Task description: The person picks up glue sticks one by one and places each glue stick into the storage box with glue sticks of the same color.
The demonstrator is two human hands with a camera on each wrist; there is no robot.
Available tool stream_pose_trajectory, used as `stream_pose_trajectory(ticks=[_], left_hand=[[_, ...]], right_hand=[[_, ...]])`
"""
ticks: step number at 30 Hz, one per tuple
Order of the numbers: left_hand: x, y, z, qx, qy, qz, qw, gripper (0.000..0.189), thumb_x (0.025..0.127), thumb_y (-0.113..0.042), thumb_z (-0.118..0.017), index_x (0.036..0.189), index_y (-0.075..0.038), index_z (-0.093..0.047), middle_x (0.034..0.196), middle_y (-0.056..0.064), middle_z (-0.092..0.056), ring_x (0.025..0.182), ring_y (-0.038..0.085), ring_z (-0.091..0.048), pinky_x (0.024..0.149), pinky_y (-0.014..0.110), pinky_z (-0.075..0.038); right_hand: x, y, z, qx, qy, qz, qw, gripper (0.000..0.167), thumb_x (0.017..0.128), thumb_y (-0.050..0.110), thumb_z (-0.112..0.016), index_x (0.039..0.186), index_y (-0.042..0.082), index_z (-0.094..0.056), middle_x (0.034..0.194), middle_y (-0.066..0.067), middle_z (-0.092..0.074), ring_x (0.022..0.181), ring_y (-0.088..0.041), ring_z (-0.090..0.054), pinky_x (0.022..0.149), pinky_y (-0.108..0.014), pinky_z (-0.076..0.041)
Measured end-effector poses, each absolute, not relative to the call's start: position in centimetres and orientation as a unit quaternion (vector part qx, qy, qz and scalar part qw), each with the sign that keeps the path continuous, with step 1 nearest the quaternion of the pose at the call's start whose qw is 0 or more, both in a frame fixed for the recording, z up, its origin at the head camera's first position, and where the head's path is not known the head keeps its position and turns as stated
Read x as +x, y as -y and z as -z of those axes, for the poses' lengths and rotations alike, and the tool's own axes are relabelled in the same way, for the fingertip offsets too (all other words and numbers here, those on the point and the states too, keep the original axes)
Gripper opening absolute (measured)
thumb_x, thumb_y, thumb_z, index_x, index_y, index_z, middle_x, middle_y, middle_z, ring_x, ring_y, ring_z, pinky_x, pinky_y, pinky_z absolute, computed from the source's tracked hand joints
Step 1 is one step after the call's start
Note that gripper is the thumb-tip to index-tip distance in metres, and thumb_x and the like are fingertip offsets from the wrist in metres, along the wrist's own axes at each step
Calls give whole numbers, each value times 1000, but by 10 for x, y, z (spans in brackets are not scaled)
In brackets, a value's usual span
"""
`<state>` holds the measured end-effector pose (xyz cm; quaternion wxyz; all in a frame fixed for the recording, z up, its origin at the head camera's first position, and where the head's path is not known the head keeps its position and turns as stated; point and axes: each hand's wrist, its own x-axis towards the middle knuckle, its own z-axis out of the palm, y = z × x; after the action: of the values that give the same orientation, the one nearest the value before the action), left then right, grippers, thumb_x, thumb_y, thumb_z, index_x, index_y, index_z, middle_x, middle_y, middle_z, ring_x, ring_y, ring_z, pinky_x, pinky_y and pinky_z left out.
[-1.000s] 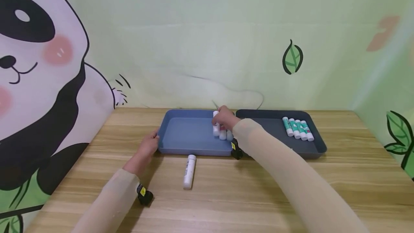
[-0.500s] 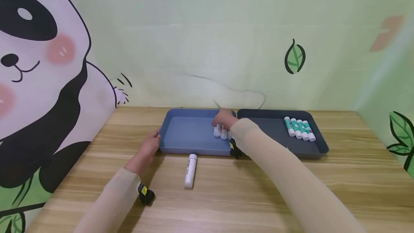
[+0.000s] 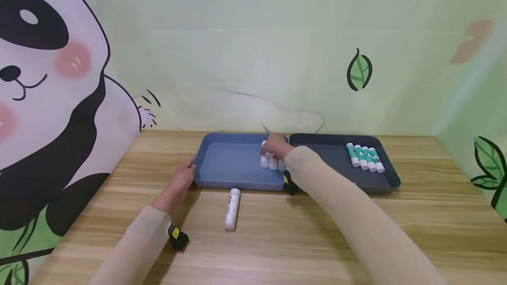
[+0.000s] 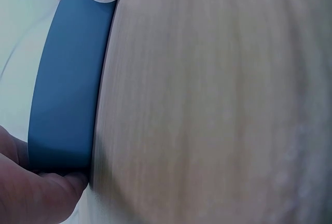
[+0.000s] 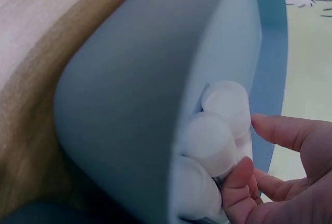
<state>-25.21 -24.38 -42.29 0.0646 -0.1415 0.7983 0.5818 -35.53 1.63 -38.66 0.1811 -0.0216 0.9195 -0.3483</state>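
Observation:
My left hand grips the left end of a blue tray, its thumb against the end wall in the left wrist view. Inside that tray's right end, my right hand pinches the leftmost of several white glue sticks. Its fingers cover the stick's upper part in the head view. The other sticks lie close beside it, partly hidden by the hand. Another white glue stick with a printed label lies on the table in front of the tray.
A dark grey tray stands against the blue tray's right side, with several green-and-white glue sticks in a row at its right end. Both trays are at the back of the wooden table, near a printed wall.
My right hand has shifted slightly over the leftmost glue stick, which now lies lower in the tray, level with the others. The left hand stays on the blue tray.

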Motion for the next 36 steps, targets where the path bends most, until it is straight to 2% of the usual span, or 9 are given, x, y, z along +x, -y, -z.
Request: stream_pose_trajectory(ticks=[4,9,12,18,22,28,32,36], left_hand=[[-252,244,422,-142,-796,-584,65,54,109,-7,-23,161,4,-15,169,27,-13,160,41,-8,134,50,-10],[-255,245,423,-143,-793,-588,64,54,109,-7,-23,161,2,-16,170,26,-13,160,40,-8,134,50,-10],[-256,245,424,-139,-793,-590,62,54,109,-7,-23,161,3,-16,170,26,-13,160,40,-8,134,49,-10],[-255,245,426,-140,-792,-590,68,54,109,-7,-23,162,2,-15,170,26,-12,160,40,-8,134,50,-10],[-254,246,425,-144,-792,-589,74,55,109,-8,-24,162,0,-14,170,26,-10,161,40,-6,134,51,-9],[-255,246,422,-144,-792,-589,72,55,109,-8,-24,163,-1,-14,171,25,-10,161,39,-5,134,50,-8],[-253,244,421,-147,-786,-596,73,54,109,-8,-22,163,-1,-13,171,24,-10,161,37,-6,134,49,-9],[-252,243,422,-147,-786,-597,73,54,110,-8,-22,162,0,-13,171,24,-9,161,37,-6,134,48,-10]], right_hand=[[-355,-23,379,-25,-895,395,206,56,94,11,-67,146,-3,-51,155,-18,-50,105,-23,-58,77,-30,-55],[-355,-38,358,-19,-863,456,217,56,98,12,-63,149,-2,-45,156,-19,-46,138,-32,-50,101,-41,-55],[-351,-49,339,-28,-857,467,217,56,99,14,-62,151,1,-44,157,-18,-46,143,-35,-46,105,-43,-53],[-324,-73,300,-71,-853,476,201,49,102,21,-59,149,7,-48,147,-16,-53,124,-30,-53,87,-31,-53],[-303,-88,290,-104,-853,477,184,45,104,23,-57,146,8,-50,140,-16,-57,114,-26,-54,84,-29,-54],[-271,-95,298,-133,-837,498,183,42,104,20,-57,142,6,-53,137,-16,-60,110,-23,-57,86,-28,-54],[-254,-89,312,-132,-820,522,194,40,102,16,-60,140,4,-57,123,-11,-62,98,-20,-56,79,-24,-53],[-238,-83,323,-135,-806,538,205,37,100,14,-61,136,3,-59,110,-5,-60,95,-20,-57,75,-25,-53]])
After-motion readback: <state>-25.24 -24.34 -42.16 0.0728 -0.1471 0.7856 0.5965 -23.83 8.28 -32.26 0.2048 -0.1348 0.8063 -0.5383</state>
